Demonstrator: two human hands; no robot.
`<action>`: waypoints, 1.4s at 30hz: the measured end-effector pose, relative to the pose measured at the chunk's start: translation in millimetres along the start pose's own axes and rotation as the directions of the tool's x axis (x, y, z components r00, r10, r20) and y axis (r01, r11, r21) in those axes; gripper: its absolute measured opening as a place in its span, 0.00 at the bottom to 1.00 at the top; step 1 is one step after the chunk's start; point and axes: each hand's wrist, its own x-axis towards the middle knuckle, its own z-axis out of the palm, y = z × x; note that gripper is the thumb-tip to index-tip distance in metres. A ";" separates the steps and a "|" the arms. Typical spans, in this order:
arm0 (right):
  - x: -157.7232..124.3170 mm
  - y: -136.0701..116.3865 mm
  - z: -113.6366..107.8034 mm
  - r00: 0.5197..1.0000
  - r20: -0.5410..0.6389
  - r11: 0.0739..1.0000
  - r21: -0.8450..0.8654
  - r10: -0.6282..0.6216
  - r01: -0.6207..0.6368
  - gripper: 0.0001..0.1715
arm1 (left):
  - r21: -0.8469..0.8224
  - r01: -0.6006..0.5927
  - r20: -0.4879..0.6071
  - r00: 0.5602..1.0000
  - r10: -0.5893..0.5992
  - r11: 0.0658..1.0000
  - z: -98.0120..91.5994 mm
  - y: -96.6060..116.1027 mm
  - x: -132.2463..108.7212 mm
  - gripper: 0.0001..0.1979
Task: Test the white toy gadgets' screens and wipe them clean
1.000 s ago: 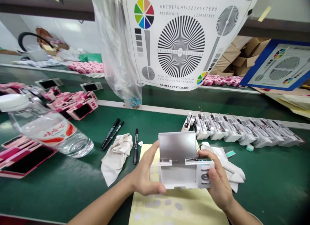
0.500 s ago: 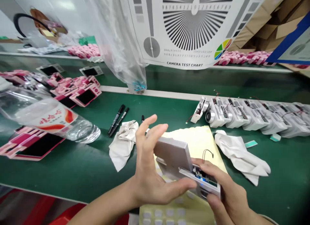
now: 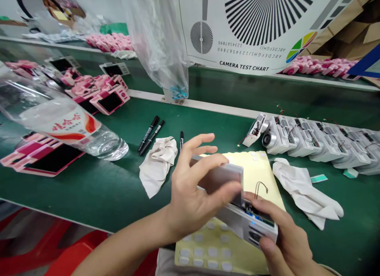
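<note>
My right hand (image 3: pixel 286 232) grips one end of a small silver camera (image 3: pixel 249 224) whose top is open. Inside it circuit parts and a small blue light show, and a thin wire (image 3: pixel 257 185) sticks up from it. A flat grey panel (image 3: pixel 221 177) stands raised on the camera, seemingly its flip-up screen. My left hand (image 3: pixel 198 185) has its thumb and index finger closed on this panel, while its other fingers are spread. Below the camera lies a yellow sheet (image 3: pixel 208 238) with rows of pale pads.
At the right back stand several open silver cameras (image 3: pixel 308 139). Crumpled white cloths (image 3: pixel 158 163) and black markers (image 3: pixel 150 131) lie around the sheet. On the left are a water bottle (image 3: pixel 74 121) and pink cameras (image 3: pixel 109 99). A camera test chart (image 3: pixel 246 58) hangs ahead.
My left hand has gone from spread around the panel to pinching it between thumb and index finger. The panel now stands more upright. The whole view has shifted slightly.
</note>
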 end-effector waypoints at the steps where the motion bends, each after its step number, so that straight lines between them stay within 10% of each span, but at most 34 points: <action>1: 1.3 0.8 -0.8 0.999 -0.009 0.998 0.034 0.052 -0.052 0.23 | 0.010 0.007 0.024 1.000 -0.007 1.000 -2.2 -0.7 1.5 0.11; 15: 7.8 -3.6 -5.6 0.928 0.012 0.816 0.471 0.373 -0.334 0.17 | -0.011 0.046 0.183 0.982 -0.043 0.999 -21.0 7.1 2.9 0.19; 29: 3.8 -4.2 -3.4 0.999 0.035 0.999 -0.041 0.023 -0.022 0.22 | 0.198 -0.125 0.056 0.992 0.116 0.972 -5.1 10.3 1.5 0.19; 35: 5.9 -1.7 0.8 1.000 0.024 0.999 -0.048 0.001 0.000 0.22 | 0.139 -0.085 0.019 0.996 0.083 0.987 -5.5 4.7 3.1 0.10; 42: 2.9 5.5 -3.2 1.000 0.017 0.999 -0.041 0.011 -0.011 0.22 | 0.237 -0.107 0.039 0.994 0.100 0.966 0.1 5.9 2.5 0.23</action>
